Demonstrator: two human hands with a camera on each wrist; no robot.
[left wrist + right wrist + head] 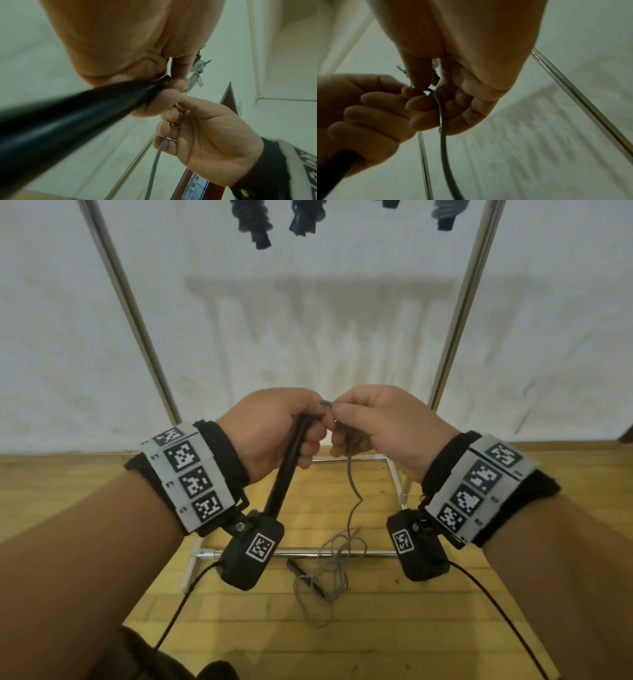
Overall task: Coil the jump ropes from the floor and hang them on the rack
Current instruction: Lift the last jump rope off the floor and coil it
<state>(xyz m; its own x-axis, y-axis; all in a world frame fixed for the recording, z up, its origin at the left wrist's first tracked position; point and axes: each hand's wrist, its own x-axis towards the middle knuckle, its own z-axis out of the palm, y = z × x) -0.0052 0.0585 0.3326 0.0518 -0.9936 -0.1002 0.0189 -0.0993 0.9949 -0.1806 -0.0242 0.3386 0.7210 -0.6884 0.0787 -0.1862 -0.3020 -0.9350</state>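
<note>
My left hand (274,429) grips the black handle (284,474) of a jump rope, the handle slanting down toward my wrist; it shows large in the left wrist view as the handle (68,112). My right hand (376,426) pinches the thin grey rope (351,474) close to where it leaves the handle, and fingers curl round the rope (441,121) and rope (159,152). The rope hangs down to a loose tangle (332,563) on the floor beside the second black handle (301,570). Both hands are held in front of the metal rack (137,320).
Dark coiled ropes (253,224) hang from the top of the rack against a white sheet. The rack's base bars (308,553) lie on the wooden floor under my hands. Wrist camera cables trail down on both sides.
</note>
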